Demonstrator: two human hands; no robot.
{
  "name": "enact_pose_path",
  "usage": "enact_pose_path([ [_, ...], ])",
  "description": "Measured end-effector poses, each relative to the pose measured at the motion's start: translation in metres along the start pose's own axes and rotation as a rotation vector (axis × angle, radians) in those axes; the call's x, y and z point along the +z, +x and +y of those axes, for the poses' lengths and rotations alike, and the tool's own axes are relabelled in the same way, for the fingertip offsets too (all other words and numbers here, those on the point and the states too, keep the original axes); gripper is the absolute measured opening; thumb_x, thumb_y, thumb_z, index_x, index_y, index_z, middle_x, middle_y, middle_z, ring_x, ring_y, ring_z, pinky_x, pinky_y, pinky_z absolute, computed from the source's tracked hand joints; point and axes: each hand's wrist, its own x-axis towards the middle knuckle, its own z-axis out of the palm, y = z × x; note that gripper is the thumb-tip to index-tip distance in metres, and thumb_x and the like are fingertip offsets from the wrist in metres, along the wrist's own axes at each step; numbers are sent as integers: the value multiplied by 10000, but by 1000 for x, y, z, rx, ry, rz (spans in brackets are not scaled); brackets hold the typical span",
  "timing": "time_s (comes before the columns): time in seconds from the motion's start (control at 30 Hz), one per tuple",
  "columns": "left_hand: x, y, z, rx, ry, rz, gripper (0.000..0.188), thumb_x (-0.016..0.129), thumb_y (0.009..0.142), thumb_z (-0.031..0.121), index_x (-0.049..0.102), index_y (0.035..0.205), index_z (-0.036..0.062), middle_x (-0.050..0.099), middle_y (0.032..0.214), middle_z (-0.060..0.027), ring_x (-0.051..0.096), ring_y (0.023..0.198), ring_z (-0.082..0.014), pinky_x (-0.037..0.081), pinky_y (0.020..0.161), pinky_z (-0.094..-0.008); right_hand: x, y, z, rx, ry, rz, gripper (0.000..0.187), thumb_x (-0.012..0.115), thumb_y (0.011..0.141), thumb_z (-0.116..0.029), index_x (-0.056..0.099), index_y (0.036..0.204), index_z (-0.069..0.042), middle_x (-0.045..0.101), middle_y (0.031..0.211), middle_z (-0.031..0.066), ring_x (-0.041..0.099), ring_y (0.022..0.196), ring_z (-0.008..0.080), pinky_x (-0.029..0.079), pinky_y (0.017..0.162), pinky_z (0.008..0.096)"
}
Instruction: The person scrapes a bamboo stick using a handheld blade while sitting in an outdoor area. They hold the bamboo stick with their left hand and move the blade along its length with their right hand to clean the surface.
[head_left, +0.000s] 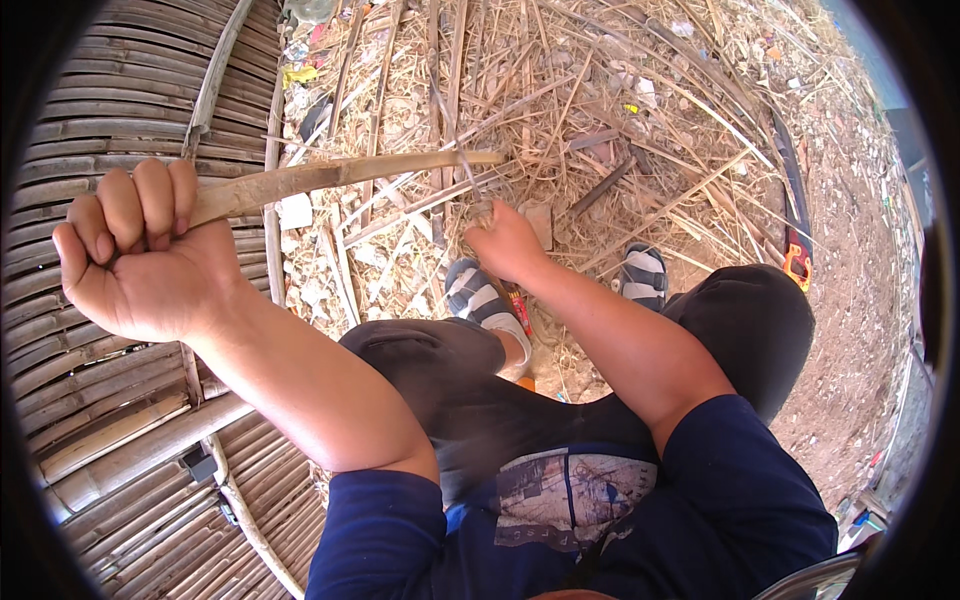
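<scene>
My left hand (150, 250) is raised at the left, its fingers wrapped round one end of a split bamboo stick (320, 177). The stick stretches to the right, slightly curved, with its narrow far end above my right hand (505, 242). My right hand is closed low between my feet, on what looks like a thin greyish strip (466, 160). That strip rises from the fist and crosses the stick near its far end. What lies inside the right fist is mostly hidden.
A bamboo slat wall (110, 140) stands close on the left. Straw, bamboo splints (440, 110) and scraps litter the ground ahead. A handsaw (797, 255) with a red and yellow handle lies at the right, beside bare brown soil (850, 330). My striped footwear (480, 295) is near the right hand.
</scene>
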Motion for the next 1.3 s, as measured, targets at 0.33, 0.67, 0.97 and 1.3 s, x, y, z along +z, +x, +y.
enact_pose_path([
  [0.33,-8,0,0,19,13,38,357,515,913,277,336,623,172,247,527,38,160,493,-104,155,477,-282,3,-11,-26,-157,11,-65,454,658,807,-194,550,1170,56,663,830,209,666,799,332,505,738,412],
  [0.67,-3,1,-1,9,8,2,336,556,870,224,350,609,172,264,540,32,205,489,-104,192,485,-272,9,6,23,-51,-122,71,423,627,793,-233,561,1083,69,667,820,228,674,779,344,516,723,409],
  [0.97,-7,2,0,15,16,49,354,530,901,280,327,631,175,241,526,40,163,495,-104,150,485,-286,4,-2,-5,-14,6,-25,384,641,784,-220,565,1035,61,652,860,254,651,830,385,499,758,445],
  [1.3,-8,1,-2,17,22,22,335,550,867,225,346,608,166,256,540,27,203,485,-105,196,481,-269,1,-4,-14,-32,9,-33,355,652,785,-226,552,996,42,646,831,261,652,815,411,497,735,475],
])
